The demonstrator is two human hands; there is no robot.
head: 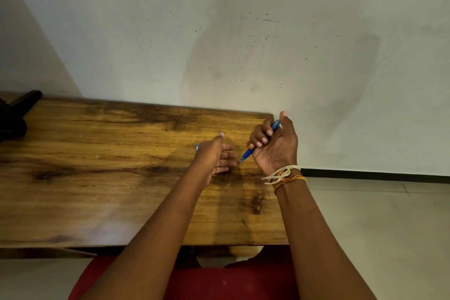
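Tabletop (97, 178) is lying open from black object (17, 114) at far left to mid-frame, leaving room for moving. Left hand (214, 156) is hovering open, fingers relaxed, beside small blue-white piece (197, 147); right hand (272, 146) is gripping blue pen (248, 153), tip slanting toward the left palm. Firm grip and short travel seem advisable, since the table's right edge is running beneath the right wrist.

Blue pen (247, 153): mid-barrel is covered by the right hand (272, 146), above the table's (97, 178) right end. Small blue piece (197, 147) is mostly hidden behind the left hand (216, 156); unidentified. Black object (17, 114) at the table's far-left corner is cut off by the frame edge.
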